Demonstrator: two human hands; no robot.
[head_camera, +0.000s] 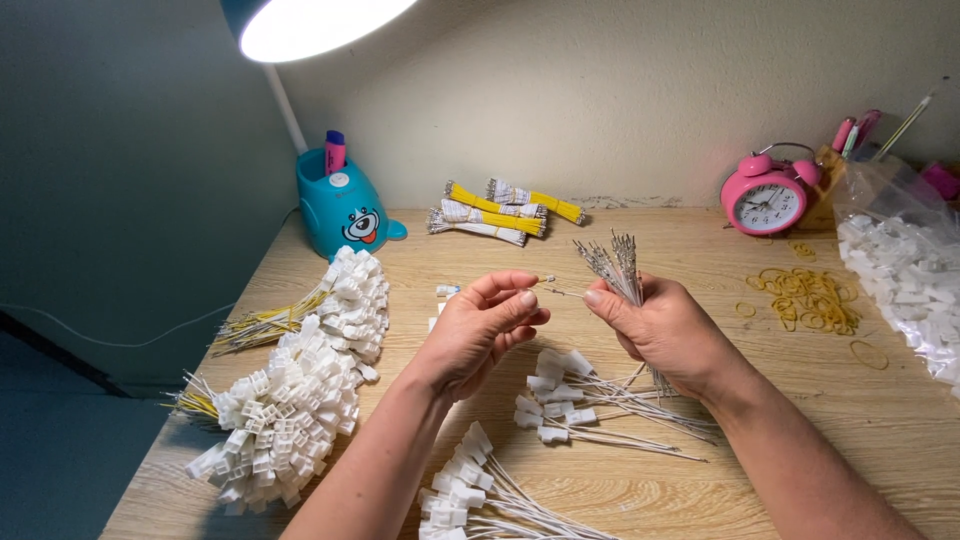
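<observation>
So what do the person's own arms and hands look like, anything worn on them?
Both are bare: the left hand and right hand wear no gloves, rings or watch that can be seen. The forearms show no sleeves up to the picture's edge. Fingernails are short and unpainted.

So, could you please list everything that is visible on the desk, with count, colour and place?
desk: one, light wood, under everything
lamp: one, lit, top left
pen holder: one, blue, back left
wire bundles: several, yellow and white, back centre
alarm clock: one, pink, back right
rubber bands: many, yellow, right
plastic bag: one, clear, white connectors inside, far right
wired connectors: many, white, left and front
left hand: holds a small connector
right hand: holds a wire bunch
</observation>
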